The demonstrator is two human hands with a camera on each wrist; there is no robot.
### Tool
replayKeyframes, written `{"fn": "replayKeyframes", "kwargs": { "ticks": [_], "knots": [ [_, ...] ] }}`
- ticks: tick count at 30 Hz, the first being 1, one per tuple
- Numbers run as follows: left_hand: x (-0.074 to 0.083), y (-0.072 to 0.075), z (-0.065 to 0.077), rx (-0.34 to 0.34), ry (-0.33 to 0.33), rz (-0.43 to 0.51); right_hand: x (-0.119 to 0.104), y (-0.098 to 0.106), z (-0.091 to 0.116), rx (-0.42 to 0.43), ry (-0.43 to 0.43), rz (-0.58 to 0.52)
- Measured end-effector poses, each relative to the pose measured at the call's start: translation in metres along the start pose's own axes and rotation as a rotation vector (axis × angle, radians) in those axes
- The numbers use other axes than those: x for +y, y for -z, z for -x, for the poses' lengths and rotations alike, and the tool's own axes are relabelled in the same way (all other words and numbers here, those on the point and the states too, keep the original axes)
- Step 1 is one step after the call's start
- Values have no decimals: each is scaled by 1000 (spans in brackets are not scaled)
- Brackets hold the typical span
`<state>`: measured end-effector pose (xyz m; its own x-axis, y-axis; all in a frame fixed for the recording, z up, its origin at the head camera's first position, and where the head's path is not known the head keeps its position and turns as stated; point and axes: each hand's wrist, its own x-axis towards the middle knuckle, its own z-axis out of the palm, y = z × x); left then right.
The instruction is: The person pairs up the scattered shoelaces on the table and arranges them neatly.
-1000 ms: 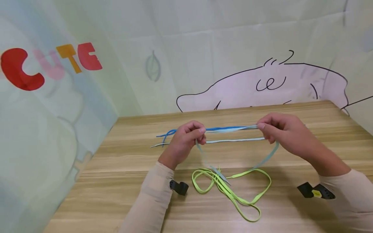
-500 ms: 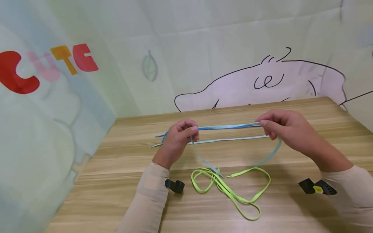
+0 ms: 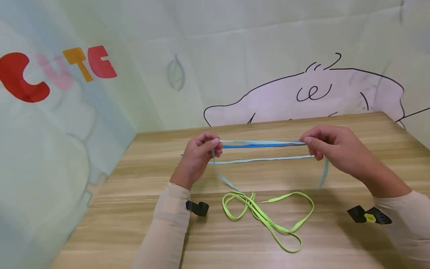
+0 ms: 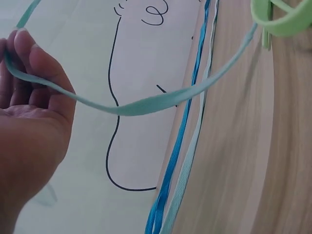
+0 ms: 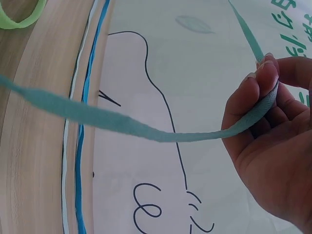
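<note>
A pale teal shoelace (image 3: pixel 253 142) runs nearly straight between my two hands above the table. My left hand (image 3: pixel 199 155) pinches it between thumb and fingers at the left, and a loose end hangs toward the green lace. At the other side my right hand (image 3: pixel 330 147) pinches the same lace, with its other end dangling below the palm. In the left wrist view the hanging teal lace (image 4: pixel 151 104) curves out of the curled fingers. The right wrist view shows the lace (image 5: pixel 97 117) passing through the right fingers.
Behind the held lace, a blue shoelace (image 3: pixel 235 146) lies across the wooden table (image 3: pixel 134 209). Parallel and nearer lies a second pale teal shoelace (image 3: pixel 262 160). A yellow-green shoelace (image 3: pixel 272 224) lies in loose loops at the front. A printed cloth wall (image 3: pixel 218 63) stands behind the table.
My hands have moved apart, the left one to the left and the right one slightly right. More lace spans between them, and the hanging ends have grown shorter and risen.
</note>
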<state>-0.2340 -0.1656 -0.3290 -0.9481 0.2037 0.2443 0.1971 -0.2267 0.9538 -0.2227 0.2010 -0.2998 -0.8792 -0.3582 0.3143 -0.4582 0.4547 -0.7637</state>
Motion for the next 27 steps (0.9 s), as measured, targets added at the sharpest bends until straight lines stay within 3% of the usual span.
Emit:
{"fn": "replayKeyframes", "kwargs": {
  "ticks": [17, 27],
  "knots": [
    [1, 9, -1, 77, -24, 91, 2, 5, 1, -6, -37, 15],
    [3, 12, -3, 81, -37, 157, 2, 6, 1, 47, -91, 41]
  ]
}}
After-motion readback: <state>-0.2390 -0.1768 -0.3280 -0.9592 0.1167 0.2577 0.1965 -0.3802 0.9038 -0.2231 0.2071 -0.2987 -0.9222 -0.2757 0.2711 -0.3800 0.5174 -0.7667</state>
